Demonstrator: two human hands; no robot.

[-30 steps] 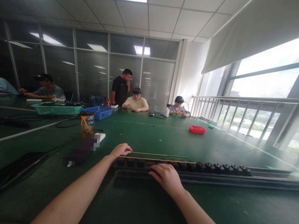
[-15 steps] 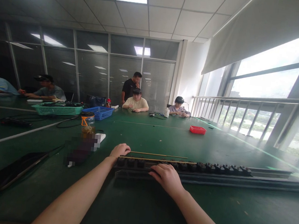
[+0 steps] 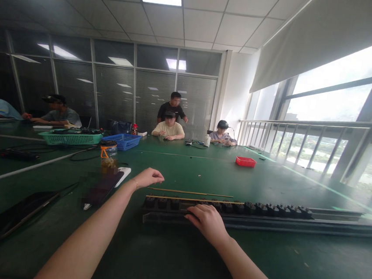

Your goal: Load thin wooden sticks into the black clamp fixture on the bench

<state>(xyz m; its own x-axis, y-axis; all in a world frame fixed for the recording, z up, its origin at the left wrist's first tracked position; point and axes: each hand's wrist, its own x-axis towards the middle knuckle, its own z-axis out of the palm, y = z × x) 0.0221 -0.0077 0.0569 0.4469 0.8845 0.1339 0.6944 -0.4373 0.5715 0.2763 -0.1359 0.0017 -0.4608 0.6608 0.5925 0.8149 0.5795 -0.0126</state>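
Note:
A long black rail (image 3: pixel 263 223) lies crosswise before me, with a row of small black blocks (image 3: pixel 261 208) along its top. My right hand (image 3: pixel 207 220) is curled over the rail, fingers on top and thumb at its near side, hiding some blocks. One thin brass-coloured strip (image 3: pixel 167 197) lies along the block row. Another thin strip (image 3: pixel 197 193) rests on the table just beyond the rail. My left hand (image 3: pixel 147 178) hovers past the rail's left end, fingers loosely bent, with nothing visible in them.
Left stand a jar with an orange handle (image 3: pixel 108 152), a dark phone-like slab (image 3: pixel 104 186), a green basket (image 3: pixel 71 137) and a blue basket (image 3: pixel 123 141). A black panel with a cable (image 3: pixel 10 214) lies near left. A red tray (image 3: pixel 245 162) stands farther off. Several people sit across.
My left hand has let go at the rail's left end and lifted up and away. My right hand stays put. The standing person in black has shifted right.

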